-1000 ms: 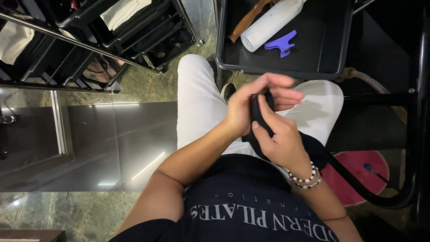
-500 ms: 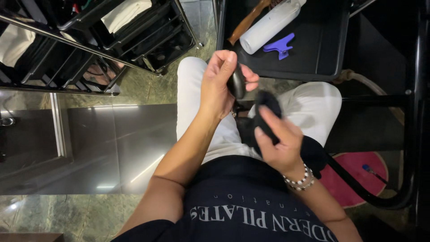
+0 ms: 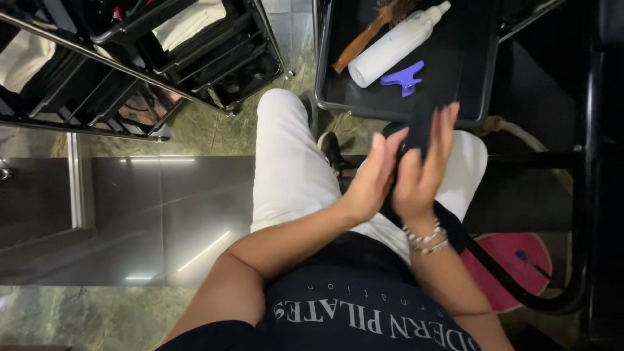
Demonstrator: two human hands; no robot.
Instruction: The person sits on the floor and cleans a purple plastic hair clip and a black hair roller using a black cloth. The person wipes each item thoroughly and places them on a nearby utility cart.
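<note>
Both hands meet above the lap, palms facing: the left hand (image 3: 374, 179) and right hand (image 3: 422, 162), fingers straight and released, press a black strap (image 3: 416, 133) between them, near the tray (image 3: 468, 78).

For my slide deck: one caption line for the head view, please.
Seated person's left hand and right hand press a black object between open palms, below a black tray.

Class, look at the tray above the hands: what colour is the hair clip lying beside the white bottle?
The hair clip is purple, seen best in the head view.
</note>
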